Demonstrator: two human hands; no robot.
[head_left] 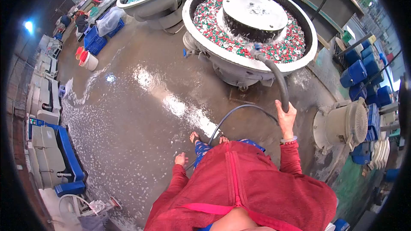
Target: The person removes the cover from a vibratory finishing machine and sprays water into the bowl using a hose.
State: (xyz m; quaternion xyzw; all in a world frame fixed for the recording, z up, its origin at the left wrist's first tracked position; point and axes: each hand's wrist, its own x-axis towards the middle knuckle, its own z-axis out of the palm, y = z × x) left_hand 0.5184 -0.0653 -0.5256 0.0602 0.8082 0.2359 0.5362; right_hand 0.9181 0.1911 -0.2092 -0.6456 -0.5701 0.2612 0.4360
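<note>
My right hand [286, 117] is wrapped round a thick dark grey hose [277, 75]. Its nozzle end points into a round white-rimmed vibratory tub [315, 45], where water splashes and foams. Small red, green and white pieces [209, 30] fill the tub around a raised centre with a round white lid [254, 10]. Low at my side hangs my left hand [181, 159], fingers curled, with nothing visible in it. A thinner dark hose [233, 110] loops over the floor past my feet and close to the left wrist.
The wet concrete floor [124, 124] carries puddles and foam. Beyond stands a second tub [147, 6] with teal contents. Blue crates [94, 40] and a red-and-white bucket [89, 60] lie left, machines [45, 154] along that wall. A beige motor-like unit [342, 124] and blue drums [355, 75] stand right.
</note>
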